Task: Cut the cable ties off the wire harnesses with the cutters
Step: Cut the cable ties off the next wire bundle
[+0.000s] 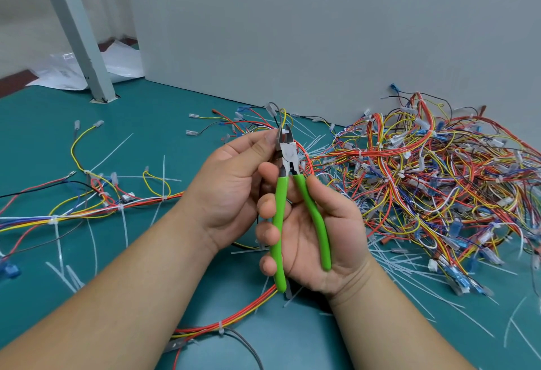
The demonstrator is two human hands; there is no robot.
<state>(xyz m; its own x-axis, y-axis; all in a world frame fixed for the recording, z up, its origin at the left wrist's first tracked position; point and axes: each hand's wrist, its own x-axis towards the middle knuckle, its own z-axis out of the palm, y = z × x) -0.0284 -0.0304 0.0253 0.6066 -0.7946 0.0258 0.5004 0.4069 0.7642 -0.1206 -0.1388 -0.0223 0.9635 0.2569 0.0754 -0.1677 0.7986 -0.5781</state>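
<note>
Cutting step: the right hand is gripping the green cutters, handles half spread, their tip touching a white cable tie on the wire loop that the left hand is pinching at 12 o'clock, the next move probably calling for a firm squeeze, with the harness pile lying at 3 o'clock.

A teal table top is backed by a grey panel, with a grey post and white plastic sheeting placed far left.

head cam, fwd + down, close over teal table
</note>
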